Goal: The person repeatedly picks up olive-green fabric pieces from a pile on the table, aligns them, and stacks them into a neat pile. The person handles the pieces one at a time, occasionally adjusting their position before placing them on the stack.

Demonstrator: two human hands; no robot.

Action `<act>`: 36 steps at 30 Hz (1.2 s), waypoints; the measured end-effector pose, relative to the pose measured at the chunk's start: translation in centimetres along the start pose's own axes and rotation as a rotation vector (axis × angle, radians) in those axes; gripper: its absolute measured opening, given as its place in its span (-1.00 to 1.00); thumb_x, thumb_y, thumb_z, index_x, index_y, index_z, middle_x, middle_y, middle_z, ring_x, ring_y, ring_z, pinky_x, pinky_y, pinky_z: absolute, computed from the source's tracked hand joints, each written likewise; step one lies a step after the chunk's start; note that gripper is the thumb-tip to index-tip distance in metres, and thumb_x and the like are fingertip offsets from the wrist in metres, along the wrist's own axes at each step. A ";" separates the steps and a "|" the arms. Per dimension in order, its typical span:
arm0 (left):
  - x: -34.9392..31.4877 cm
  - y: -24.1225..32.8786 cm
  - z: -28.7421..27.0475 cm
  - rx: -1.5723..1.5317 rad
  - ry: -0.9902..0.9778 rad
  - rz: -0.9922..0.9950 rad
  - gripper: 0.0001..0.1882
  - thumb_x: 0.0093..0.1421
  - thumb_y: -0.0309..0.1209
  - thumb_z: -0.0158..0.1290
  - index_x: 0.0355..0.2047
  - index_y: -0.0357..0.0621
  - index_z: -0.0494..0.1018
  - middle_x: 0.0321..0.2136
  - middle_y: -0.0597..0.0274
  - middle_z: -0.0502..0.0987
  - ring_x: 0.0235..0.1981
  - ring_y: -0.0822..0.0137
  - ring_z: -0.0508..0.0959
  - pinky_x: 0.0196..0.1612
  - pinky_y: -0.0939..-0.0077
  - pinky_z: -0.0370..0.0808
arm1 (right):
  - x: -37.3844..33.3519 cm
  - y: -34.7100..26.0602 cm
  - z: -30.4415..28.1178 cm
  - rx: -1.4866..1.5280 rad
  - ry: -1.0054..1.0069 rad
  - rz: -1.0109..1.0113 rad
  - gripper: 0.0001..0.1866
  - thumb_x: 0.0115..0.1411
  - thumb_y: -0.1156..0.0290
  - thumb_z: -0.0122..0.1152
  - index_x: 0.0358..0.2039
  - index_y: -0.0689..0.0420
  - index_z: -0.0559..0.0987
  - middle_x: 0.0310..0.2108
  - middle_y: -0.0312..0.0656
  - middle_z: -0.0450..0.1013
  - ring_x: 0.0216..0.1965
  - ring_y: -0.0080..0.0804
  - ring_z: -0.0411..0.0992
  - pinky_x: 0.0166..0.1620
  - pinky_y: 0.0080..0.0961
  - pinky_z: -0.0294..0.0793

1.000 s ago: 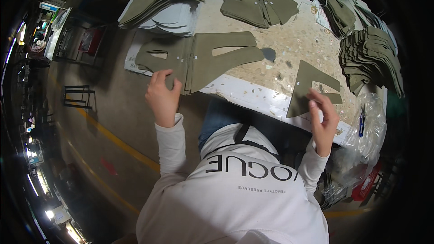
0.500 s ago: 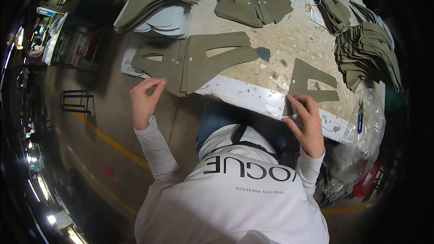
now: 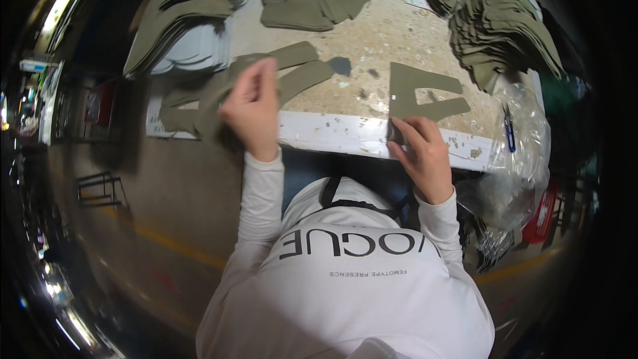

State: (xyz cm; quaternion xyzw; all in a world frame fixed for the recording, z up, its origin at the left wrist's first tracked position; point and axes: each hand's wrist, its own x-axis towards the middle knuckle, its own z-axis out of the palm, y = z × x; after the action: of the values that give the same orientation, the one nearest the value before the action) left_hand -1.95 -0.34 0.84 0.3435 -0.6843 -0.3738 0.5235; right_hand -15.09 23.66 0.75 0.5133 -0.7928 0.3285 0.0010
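Note:
On the right, my right hand [image 3: 424, 156] has its thumb and fingers at the near corner of a flat olive cut piece [image 3: 407, 83] with a slot, gripping that corner at the table's front edge. My left hand [image 3: 254, 110] is raised over the olive cut pieces [image 3: 179, 110] on the left, smeared by motion. Its fingers look curled together; whether anything is between them is too blurred to make out. The hand covers the middle of those left pieces. A small dark grey scrap [image 3: 340, 66] touches the tip of one of them.
Stacked olive pieces [image 3: 505, 33] hang in layers at the right, and another stack [image 3: 183, 10] lies over white sheets [image 3: 199, 50] at far left. More olive pieces [image 3: 299, 6] lie at the back. Blue-handled thread snips [image 3: 510, 129] rest on a clear plastic bag [image 3: 525, 153].
My left hand has moved from the outer edge of the left pieces rightward and up over them. My right hand stays at the same cut piece's corner. The whole view has shifted.

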 end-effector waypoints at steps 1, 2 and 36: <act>-1.0 0.5 1.7 -0.002 -0.092 -0.017 -0.88 0.20 -0.47 0.20 -0.29 -0.25 0.63 -0.42 0.25 0.68 -0.41 0.48 0.65 -0.33 0.58 0.55 | -0.2 0.0 0.0 0.002 0.012 0.021 -0.52 -0.06 0.58 0.37 -0.05 0.19 0.56 -0.23 -0.10 0.44 -0.21 -0.11 0.43 -0.17 -0.29 0.46; -2.0 1.0 2.9 0.060 -0.224 0.031 -0.87 0.16 -0.47 0.21 -0.28 -0.19 0.64 -0.40 0.18 0.68 -0.43 0.35 0.68 -0.34 0.51 0.56 | -0.5 -0.1 0.0 0.008 0.022 0.042 -0.53 -0.06 0.60 0.35 -0.05 0.19 0.56 -0.24 -0.10 0.44 -0.21 -0.12 0.44 -0.17 -0.29 0.46; -1.1 -0.7 -1.4 0.511 -0.471 0.098 -0.64 -0.03 -0.44 0.34 -0.21 -0.20 0.53 -0.40 0.21 0.51 -0.41 0.32 0.49 -0.28 0.46 0.46 | 1.1 2.1 0.3 -0.053 0.034 -0.086 -0.62 -0.06 0.59 0.30 -0.15 0.14 0.60 -0.33 -0.19 0.41 -0.26 -0.24 0.41 -0.24 -0.38 0.45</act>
State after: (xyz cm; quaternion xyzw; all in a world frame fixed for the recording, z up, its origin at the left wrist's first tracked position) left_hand -0.24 0.04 -0.05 0.3346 -0.8733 -0.2337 0.2658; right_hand -17.21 23.16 -0.20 0.5411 -0.7784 0.3154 0.0421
